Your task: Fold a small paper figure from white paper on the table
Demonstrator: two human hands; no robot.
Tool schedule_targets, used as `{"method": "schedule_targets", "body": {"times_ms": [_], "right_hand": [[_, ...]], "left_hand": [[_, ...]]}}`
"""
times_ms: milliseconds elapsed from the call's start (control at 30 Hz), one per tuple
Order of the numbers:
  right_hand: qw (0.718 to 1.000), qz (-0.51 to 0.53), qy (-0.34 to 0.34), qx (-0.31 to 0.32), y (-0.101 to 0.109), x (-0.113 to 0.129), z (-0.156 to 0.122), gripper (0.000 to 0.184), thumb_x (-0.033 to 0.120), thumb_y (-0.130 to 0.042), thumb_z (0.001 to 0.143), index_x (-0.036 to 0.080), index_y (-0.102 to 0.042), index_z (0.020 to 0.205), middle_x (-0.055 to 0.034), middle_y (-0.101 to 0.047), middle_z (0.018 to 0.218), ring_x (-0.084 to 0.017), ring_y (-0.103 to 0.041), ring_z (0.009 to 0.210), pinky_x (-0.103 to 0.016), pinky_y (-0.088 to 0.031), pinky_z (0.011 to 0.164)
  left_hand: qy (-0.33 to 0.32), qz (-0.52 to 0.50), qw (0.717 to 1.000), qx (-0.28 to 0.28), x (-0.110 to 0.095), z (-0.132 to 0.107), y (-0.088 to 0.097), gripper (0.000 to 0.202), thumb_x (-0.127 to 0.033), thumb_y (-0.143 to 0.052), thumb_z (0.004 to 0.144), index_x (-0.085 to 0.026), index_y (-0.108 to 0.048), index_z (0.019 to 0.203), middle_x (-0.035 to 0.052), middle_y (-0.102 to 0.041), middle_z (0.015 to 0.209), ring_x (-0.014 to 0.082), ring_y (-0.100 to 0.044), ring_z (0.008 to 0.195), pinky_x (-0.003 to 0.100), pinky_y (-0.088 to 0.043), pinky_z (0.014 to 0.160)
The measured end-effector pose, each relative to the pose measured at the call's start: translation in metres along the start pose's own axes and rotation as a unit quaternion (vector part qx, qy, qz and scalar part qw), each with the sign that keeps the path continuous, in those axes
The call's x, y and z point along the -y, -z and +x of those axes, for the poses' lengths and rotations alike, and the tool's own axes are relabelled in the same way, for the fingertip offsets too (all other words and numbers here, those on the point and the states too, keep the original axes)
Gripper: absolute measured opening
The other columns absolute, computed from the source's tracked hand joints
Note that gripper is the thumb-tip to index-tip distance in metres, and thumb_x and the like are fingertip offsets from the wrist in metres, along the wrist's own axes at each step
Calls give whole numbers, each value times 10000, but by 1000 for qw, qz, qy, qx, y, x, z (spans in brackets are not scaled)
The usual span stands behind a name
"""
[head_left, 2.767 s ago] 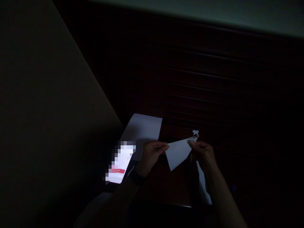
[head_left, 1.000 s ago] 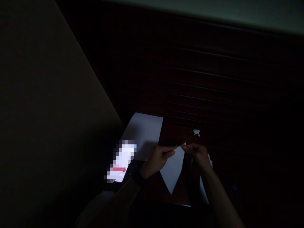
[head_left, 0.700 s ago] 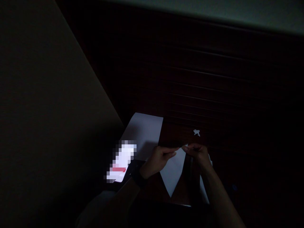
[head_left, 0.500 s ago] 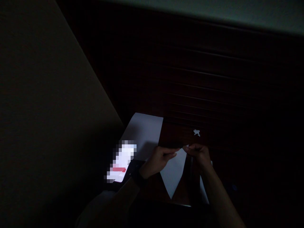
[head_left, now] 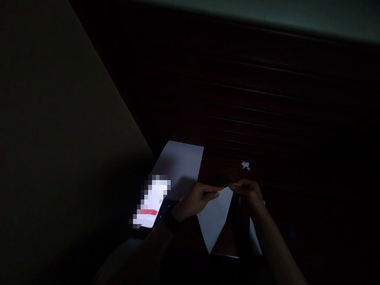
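Observation:
A folded sheet of white paper [head_left: 214,221] hangs between my two hands over the dark tabletop, with one pointed corner toward me. My left hand [head_left: 197,200] pinches its upper left edge between thumb and fingers; a dark band circles that wrist. At the upper right corner, my right hand [head_left: 247,190] grips the paper between thumb and fingertips. The two hands' fingertips nearly meet at the top of the sheet. Dim light hides the exact fold lines.
A flat white sheet [head_left: 184,162] lies at the table's back left. Before it glows a phone-like screen [head_left: 152,204], partly blurred out. A small folded paper piece [head_left: 246,165] rests behind my right hand. Another white paper [head_left: 254,237] shows beside my right forearm. Dark slatted panelling [head_left: 252,93] rises behind.
The lower point of the folded paper has swung slightly left and toward me. Its upper corner is now more covered by my right fingers. Both hands have barely shifted.

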State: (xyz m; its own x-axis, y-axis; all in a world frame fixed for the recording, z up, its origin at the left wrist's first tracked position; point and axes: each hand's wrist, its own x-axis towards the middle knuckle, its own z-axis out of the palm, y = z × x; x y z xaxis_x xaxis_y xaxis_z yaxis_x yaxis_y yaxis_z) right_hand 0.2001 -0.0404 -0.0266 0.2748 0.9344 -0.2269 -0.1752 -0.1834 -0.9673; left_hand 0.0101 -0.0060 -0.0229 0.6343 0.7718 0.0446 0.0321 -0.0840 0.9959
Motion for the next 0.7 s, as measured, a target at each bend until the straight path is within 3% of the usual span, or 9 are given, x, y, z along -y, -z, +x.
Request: {"method": "schedule_targets", "body": {"times_ms": [133,300,533,700], "right_hand": [[1000,-25,4,-5,0,1,-1,241,295,-760,550,165,-584,452,-18,-596,449,-135,-520,427,-249,-400,449],[1000,-23,13,-2,1,2,0,191,291,-779,512,171,-635,547,-15,-629,524,-140,-540,463,-249,-412,465],[999,-42,26,-2,3,-1,0,222,328,-757,545,178,-604,488,-25,-616,477,-151,-540,448,-270,-426,475],[994,-81,49,49,7,1,1,176,308,-742,580,158,-662,625,-41,-652,557,-158,-574,507,-267,-439,515]], "left_hand": [[-1,-6,1000,9,-1,0,0,308,-229,-543,797,-216,-602,1099,52,-614,1122,195,-578,1020,332,-453,883],[10,9,1000,3,-1,-1,0,318,-232,-535,797,-201,-598,1107,56,-624,1102,200,-585,1007,346,-439,898],[-7,14,1000,12,0,0,2,303,-230,-536,797,-211,-610,1090,50,-628,1097,195,-587,1004,330,-439,888],[4,39,999,23,-3,-2,6,299,-228,-535,795,-204,-616,1081,47,-635,1082,190,-597,985,299,-446,866]]}}
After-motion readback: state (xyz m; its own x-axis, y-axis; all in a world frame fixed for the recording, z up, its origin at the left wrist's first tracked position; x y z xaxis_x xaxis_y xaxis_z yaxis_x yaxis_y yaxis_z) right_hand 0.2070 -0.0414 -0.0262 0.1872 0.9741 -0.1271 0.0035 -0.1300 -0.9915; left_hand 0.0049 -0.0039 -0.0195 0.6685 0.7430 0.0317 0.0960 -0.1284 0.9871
